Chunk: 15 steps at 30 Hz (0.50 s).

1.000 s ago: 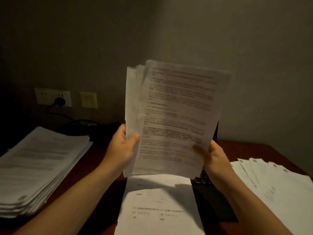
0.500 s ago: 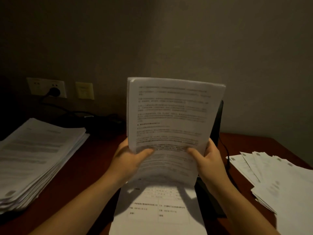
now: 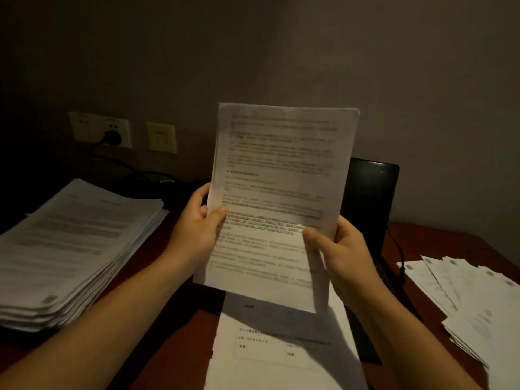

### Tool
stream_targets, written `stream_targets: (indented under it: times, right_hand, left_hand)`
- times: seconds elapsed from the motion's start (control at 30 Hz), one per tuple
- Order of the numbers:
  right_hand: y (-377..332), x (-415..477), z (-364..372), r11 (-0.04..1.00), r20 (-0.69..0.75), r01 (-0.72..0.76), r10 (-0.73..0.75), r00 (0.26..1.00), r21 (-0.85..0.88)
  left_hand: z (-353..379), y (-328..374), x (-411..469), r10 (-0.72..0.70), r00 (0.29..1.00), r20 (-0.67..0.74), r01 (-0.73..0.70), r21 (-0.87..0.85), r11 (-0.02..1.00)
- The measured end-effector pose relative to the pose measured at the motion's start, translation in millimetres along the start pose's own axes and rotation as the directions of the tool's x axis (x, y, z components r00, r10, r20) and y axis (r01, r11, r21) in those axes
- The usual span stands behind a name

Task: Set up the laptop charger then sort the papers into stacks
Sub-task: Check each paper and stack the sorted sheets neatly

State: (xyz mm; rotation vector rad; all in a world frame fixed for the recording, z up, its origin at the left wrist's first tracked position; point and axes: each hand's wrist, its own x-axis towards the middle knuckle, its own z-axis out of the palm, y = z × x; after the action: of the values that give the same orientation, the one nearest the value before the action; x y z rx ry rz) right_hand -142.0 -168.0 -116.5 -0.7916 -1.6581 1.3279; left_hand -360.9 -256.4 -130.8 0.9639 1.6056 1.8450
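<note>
Squared since a second ago, when its sheets were fanned, our sheaf stands upright, long axis vertical. We pinch its side edges with left hand and right hand. It hangs over the centre pile; the tall stack lies nearer the left hand, the fanned pile nearer the right.

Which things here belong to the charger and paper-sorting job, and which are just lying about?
Job: held sheaf, left hand, right hand, left stack, right fanned pile, front sheet, laptop, charger plug.
Lying about: yellowish wall plate.
</note>
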Motion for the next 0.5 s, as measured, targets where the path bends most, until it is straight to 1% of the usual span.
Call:
stream_targets:
  times: [0.07, 0.13, 0.23, 0.33, 0.4, 0.5]
  right_hand:
    - [-3, 2, 20, 1.000, -0.001, -0.004, 0.004, 1.000, 0.010]
    - [-6, 5, 43, 0.999, -0.001, -0.030, 0.030, 1.000, 0.034]
    - [-9, 10, 81, 0.989, 0.012, -0.105, 0.104, 0.994, 0.102]
    - [-14, 15, 122, 0.974, 0.045, -0.182, 0.177, 0.983, 0.135]
    - [-13, 18, 150, 0.965, 0.089, -0.229, 0.219, 0.972, 0.124]
    - [-7, 19, 186, 0.965, 0.155, -0.259, 0.250, 0.956, 0.039]
  left_hand:
    - [-15, 7, 4, -0.023, 1.000, 0.017, 0.023, -0.025, 0.999]
    - [-36, 15, 7, -0.060, 0.998, 0.018, 0.060, -0.014, 0.998]
    - [-72, 29, 9, -0.140, 0.990, -0.005, 0.140, 0.049, 0.989]
    - [-117, 37, 7, -0.212, 0.977, -0.020, 0.213, 0.065, 0.975]
    - [-148, 39, 5, -0.240, 0.970, -0.032, 0.242, 0.093, 0.966]
    - [-191, 37, 0, -0.276, 0.958, -0.073, 0.285, 0.192, 0.939]
